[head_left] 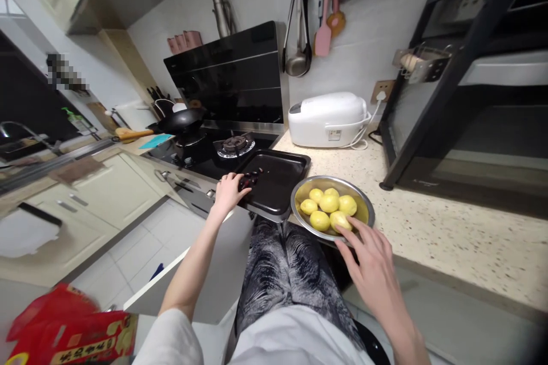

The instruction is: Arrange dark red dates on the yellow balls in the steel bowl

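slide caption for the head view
Right hand at yellow oval lemons in a round metal bowl, left hand by dark red pieces on a black rectangular tray

Bright yellow lemons (329, 203) glow against the silver bowl (370, 208), and here's the tray (295, 161) in plain black, dotted with small dark red pieces (246, 183)! The tabletop (440, 233) runs cream with brown speckles, while the rice cooker (327, 111) gleams white and a spatula (323, 39) flashes pink. And look at those trousers (274, 273), swirling black and pale grey, a white shirt (291, 339), a bag (60, 319) blazing red and gold!
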Available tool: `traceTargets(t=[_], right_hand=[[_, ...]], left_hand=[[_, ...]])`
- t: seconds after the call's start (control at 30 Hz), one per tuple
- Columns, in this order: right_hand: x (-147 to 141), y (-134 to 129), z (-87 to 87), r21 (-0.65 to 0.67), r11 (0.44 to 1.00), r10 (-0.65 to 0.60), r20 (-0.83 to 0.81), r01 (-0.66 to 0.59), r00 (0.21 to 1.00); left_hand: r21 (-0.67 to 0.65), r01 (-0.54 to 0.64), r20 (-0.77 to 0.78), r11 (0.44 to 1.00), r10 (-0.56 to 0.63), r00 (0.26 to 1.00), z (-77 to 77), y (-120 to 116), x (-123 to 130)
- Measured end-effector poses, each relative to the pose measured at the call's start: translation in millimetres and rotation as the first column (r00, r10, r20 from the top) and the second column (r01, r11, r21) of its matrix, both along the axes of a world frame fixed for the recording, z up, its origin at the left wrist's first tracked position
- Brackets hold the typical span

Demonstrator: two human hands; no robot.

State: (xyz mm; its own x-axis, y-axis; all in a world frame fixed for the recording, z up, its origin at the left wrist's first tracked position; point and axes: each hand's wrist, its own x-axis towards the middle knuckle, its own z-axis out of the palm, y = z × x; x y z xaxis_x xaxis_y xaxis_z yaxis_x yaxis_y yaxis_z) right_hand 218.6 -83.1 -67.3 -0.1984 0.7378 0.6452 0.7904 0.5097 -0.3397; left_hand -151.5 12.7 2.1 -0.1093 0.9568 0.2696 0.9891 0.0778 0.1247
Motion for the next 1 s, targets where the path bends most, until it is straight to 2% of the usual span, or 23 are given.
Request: traceTargets(t=[0.1,0.2,0.3,0.47,0.6,0.67,0.87,1.0], right_hand=[[-1,2,-0.4,-0.008,1.000,-0.003,-0.004,0.003,1.000],[-2,3,-1.2,-0.014,1.000,-0.006,-0.001,0.006,1.000],[0,2,-1.5,-0.016,1.000,0.004,0.006,-0.004,1.000],[0,1,-0.8,-0.025,1.000,0.006,0.010,-0.006,1.000],[0,1,0.3,-0.045,0.999,0.007,0.011,-0.007,1.000],[0,1,1.1,-0.055,0.998,0.014,0.009,-0.014,1.000],[1,0,2.9,-0.052,0.998,0.027,0.007,-0.027,1.000],[3,2,2.9,-0.045,0.998,0.044,0.017,-0.043,0.999]], left_hand=[[-0.029,-0.087,-0.116,0.996,0.083,0.990,-2.9,-8,-11],[-0.036,-0.122,-0.144,0.992,0.115,0.983,-5.4,-11,-9],[-0.063,-0.142,-0.102,0.988,0.135,0.986,-8.3,-10,-3],[-0.080,-0.062,0.016,0.995,0.063,0.998,-14.8,-4,4],[-0.128,-0.038,0.103,0.991,0.052,0.993,-18.1,8,4],[-0.152,-0.049,0.100,0.987,0.064,0.993,-18.8,16,4],[-0.140,-0.115,-0.085,0.984,0.103,0.991,-22.0,45,9],[-0.153,-0.004,-0.105,0.988,-0.012,0.994,-23.8,61,10]])
